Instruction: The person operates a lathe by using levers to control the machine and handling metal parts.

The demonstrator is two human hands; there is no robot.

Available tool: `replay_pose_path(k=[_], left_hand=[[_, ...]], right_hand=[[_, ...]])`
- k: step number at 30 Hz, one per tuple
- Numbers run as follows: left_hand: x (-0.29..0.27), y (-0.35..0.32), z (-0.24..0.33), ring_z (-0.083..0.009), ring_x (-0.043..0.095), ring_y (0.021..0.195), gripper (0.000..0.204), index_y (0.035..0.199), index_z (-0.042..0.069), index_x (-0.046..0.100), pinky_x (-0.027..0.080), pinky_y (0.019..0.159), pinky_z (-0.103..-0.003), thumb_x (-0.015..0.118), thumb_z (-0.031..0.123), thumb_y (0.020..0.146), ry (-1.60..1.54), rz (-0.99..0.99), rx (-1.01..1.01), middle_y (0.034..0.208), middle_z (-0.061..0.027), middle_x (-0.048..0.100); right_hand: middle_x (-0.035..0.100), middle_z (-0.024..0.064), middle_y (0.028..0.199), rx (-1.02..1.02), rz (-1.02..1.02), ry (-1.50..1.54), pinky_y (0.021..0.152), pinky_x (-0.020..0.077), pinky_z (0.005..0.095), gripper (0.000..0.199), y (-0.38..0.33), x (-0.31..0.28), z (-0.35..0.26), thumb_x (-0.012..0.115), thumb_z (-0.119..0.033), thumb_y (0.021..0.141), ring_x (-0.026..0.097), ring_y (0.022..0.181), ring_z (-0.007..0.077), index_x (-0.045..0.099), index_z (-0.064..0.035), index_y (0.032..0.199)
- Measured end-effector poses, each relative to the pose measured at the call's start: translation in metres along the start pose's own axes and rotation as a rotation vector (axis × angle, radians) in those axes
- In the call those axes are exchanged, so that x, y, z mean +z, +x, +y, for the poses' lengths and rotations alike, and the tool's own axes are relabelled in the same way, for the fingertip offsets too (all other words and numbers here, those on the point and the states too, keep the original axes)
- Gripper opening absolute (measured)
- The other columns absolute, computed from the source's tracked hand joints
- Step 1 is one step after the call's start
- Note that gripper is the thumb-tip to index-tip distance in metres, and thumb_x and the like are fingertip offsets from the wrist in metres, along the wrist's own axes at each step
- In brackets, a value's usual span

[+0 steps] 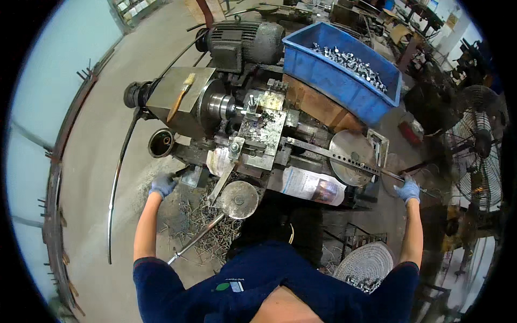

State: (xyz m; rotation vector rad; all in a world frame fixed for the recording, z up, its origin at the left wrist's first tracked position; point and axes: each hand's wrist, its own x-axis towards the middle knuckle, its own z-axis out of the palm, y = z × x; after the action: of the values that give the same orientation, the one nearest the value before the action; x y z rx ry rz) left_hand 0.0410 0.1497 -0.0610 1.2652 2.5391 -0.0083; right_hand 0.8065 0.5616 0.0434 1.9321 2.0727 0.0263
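Observation:
In front of me stands a small metal lathe, its round chuck [218, 106] at the left and a carriage [261, 132] strewn with dark chips in the middle. My left hand [163, 185], in a blue-grey glove, is closed at the lathe's lower left, beside a dark piece by a small metal box [192, 176]; what its fingers hold is hidden. Far to the right, my right hand [407, 190], gloved alike, is wrapped round the end of a metal rod [392, 174]. That rod joins a flat bar with holes [334, 155], which runs to the carriage.
A blue bin [339, 75] of small metal parts stands behind the lathe. A wooden-handled brush [181, 97] lies on the headstock, below a motor [245, 43]. Metal shavings [202, 229] cover the floor near a round-plated lever [239, 199]. A fan [476, 145] stands at right.

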Motion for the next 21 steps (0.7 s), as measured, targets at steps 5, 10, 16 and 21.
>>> replay_pose_path(k=[5,10,16,21], left_hand=[[-0.026,-0.106,0.023,-0.0256,0.064,0.092,0.043,0.113,0.007,0.062,0.048,0.084,-0.036,0.057,0.038,0.084,-0.440,-0.157,0.140,0.100,-0.0168,0.066],[-0.058,-0.187,0.124,-0.0294,0.065,0.086,0.043,0.109,0.006,0.061,0.049,0.076,-0.039,0.059,0.040,0.083,-0.462,-0.250,0.316,0.090,-0.0175,0.066],[-0.003,-0.185,0.129,-0.0385,0.059,0.076,0.026,0.095,0.013,0.063,0.046,0.065,-0.047,0.061,0.029,0.075,-0.082,-0.214,0.160,0.079,-0.0193,0.062],[0.007,-0.181,0.121,-0.0386,0.059,0.074,0.022,0.092,0.014,0.063,0.046,0.064,-0.047,0.060,0.025,0.074,-0.178,-0.150,0.241,0.077,-0.0194,0.062]], right_hand=[[0.059,0.0191,0.113,0.134,0.107,-0.012,0.093,0.0417,0.0417,0.054,0.016,0.046,0.038,0.070,-0.040,0.068,0.054,0.108,0.0352,0.060,-0.0081,0.110],[0.064,0.0204,0.093,0.201,0.189,0.151,0.081,0.0478,0.0438,0.045,-0.034,0.069,0.034,0.066,-0.044,0.071,0.060,0.090,0.0381,0.065,-0.0062,0.095],[0.064,0.0213,0.086,0.309,0.101,0.241,0.076,0.0481,0.0449,0.045,-0.128,0.095,0.006,0.062,-0.050,0.075,0.061,0.084,0.0390,0.068,-0.0072,0.084],[0.065,0.0187,0.087,0.384,0.080,0.260,0.076,0.0488,0.0422,0.044,-0.149,0.087,-0.014,0.062,-0.052,0.071,0.062,0.084,0.0370,0.069,-0.0099,0.083]])
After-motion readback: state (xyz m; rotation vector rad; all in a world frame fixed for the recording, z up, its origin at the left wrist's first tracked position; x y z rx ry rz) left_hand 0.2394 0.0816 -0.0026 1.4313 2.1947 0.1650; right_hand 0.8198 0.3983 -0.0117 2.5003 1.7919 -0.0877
